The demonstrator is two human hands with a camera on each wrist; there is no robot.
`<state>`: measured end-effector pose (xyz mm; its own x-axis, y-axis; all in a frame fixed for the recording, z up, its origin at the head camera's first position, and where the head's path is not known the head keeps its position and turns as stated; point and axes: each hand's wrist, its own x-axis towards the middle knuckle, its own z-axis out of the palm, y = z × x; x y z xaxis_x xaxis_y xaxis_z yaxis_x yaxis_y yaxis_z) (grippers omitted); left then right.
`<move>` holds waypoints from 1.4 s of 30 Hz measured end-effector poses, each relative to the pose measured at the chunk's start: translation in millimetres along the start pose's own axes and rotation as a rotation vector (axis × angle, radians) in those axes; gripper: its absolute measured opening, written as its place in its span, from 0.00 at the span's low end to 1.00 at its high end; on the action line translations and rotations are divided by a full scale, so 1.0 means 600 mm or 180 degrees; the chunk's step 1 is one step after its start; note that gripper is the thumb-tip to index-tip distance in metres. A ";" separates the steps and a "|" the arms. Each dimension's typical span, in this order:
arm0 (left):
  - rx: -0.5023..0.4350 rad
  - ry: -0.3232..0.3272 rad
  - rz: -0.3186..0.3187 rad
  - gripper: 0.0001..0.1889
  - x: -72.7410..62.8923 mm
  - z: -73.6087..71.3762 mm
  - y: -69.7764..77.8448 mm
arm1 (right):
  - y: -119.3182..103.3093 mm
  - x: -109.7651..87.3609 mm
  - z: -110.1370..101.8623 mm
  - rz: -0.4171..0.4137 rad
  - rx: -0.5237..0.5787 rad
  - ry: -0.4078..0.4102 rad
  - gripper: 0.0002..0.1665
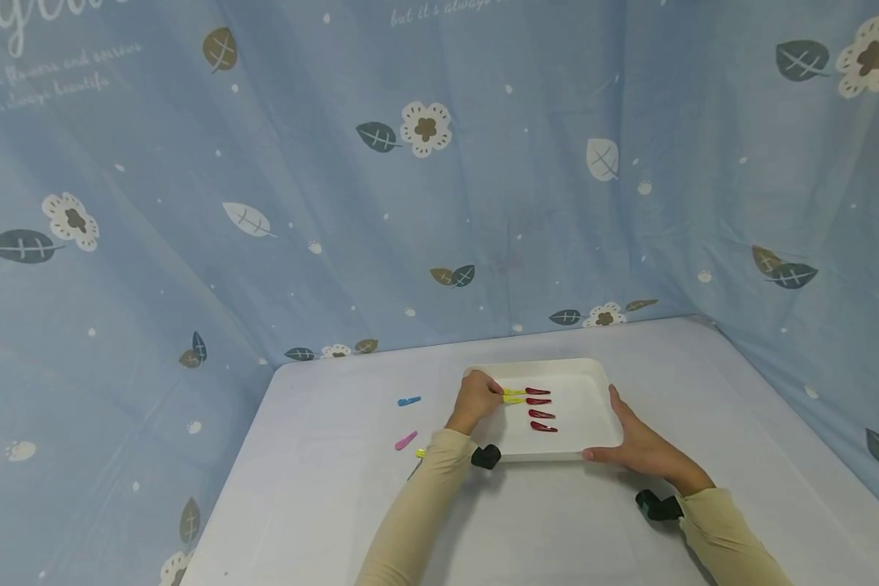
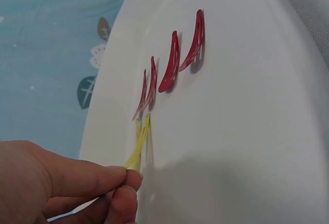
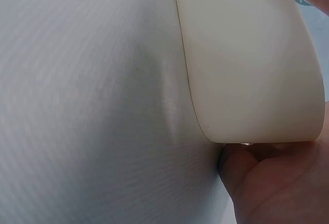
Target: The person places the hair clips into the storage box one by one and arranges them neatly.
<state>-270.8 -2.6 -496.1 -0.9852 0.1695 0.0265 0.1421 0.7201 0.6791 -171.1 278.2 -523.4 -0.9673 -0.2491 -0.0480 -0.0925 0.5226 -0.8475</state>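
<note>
My left hand (image 1: 478,399) is over the left side of a shallow white tray (image 1: 584,407). Its thumb and forefinger pinch the near end of a yellow snap hair clip (image 2: 141,144), seen up close in the left wrist view. A second yellow clip (image 2: 137,126) lies right beside it, partly hidden by the first. Several red hair clips (image 1: 542,414) form a column in the tray, the upper two lined up with the yellow ones. At the tray's front right corner my right hand (image 1: 645,446) grips the wall (image 3: 247,70), thumb on the front and fingers along the right side.
Left of the tray, a blue clip (image 1: 408,401) and a pink clip (image 1: 406,440) lie on the white tabletop (image 1: 322,488). Another yellow clip (image 1: 421,453) shows partly beside my left sleeve (image 1: 417,513). A blue patterned curtain (image 1: 483,203) hangs behind the table.
</note>
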 end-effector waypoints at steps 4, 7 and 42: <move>0.0043 0.0020 0.0040 0.03 0.000 0.001 -0.001 | 0.000 0.000 0.001 -0.0020 -0.0004 0.0001 0.82; 0.0042 0.0007 0.0008 0.03 0.000 0.001 -0.001 | -0.001 0.000 0.000 0.0028 -0.0004 -0.0015 0.82; 0.0037 0.0027 0.0039 0.03 -0.002 -0.003 -0.001 | 0.003 0.001 -0.001 -0.0042 0.0018 -0.0014 0.81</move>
<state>-270.1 -4.4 -495.3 -0.9841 0.1728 0.0410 0.1553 0.7257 0.6702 -171.8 279.6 -524.6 -0.9650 -0.2594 -0.0390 -0.1039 0.5145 -0.8512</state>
